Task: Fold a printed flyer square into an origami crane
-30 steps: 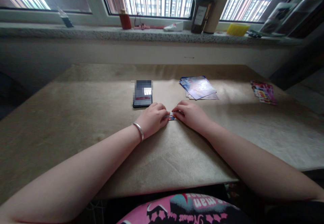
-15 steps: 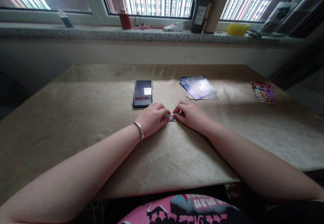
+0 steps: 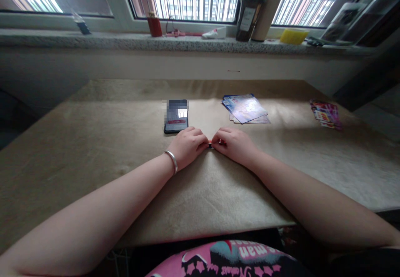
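My left hand (image 3: 190,144), with a silver bangle at its wrist, rests on the table with thumb and fingers pinched together. Opposite it, my right hand (image 3: 233,142) is pinched in the same way. Between the fingertips shows a small folded paper piece (image 3: 210,145), with orange and dark colours. Each hand grips one end of it, low over the tabletop. Most of the piece is hidden by the fingers, so its full shape cannot be made out. A phone (image 3: 176,117) lies flat just beyond my left hand.
Loose printed sheets (image 3: 246,108) lie beyond my right hand. Several colourful cards (image 3: 326,114) are spread at the far right of the brown table (image 3: 93,143). Along the stone windowsill (image 3: 118,41) stand a red container (image 3: 154,25), a dark jar (image 3: 248,18) and a yellow block (image 3: 294,36).
My right hand has shifted slightly left and down, and the fingertips are closer together. The paper piece now shows orange and dark instead of white and blue.
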A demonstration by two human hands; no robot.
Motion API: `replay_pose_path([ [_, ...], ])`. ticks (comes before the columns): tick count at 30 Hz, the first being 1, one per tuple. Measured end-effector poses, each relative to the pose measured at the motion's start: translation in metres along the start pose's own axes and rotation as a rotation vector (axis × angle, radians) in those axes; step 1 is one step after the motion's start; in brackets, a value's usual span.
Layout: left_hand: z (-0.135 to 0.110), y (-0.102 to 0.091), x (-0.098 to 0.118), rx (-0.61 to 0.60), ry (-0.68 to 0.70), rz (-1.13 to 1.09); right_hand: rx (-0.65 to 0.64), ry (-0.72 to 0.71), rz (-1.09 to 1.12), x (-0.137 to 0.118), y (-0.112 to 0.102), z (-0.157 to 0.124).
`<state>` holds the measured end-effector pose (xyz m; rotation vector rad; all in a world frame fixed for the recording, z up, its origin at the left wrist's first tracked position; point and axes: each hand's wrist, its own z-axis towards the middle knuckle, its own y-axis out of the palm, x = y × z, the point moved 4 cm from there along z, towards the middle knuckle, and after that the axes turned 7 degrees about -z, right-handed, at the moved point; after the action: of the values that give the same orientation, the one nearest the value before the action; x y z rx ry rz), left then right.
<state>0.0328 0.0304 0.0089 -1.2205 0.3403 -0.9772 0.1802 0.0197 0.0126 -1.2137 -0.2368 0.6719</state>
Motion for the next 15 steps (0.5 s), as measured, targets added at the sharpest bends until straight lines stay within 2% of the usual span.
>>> replay_pose_path([
  [9, 0.000, 0.000, 0.002, -0.017, 0.018, -0.031, -0.104, 0.019, -0.136, 0.001, -0.004, -0.001],
  [15, 0.001, -0.001, 0.002, 0.000, 0.009, -0.066, -0.160, 0.070, -0.151, 0.009, -0.011, -0.003],
])
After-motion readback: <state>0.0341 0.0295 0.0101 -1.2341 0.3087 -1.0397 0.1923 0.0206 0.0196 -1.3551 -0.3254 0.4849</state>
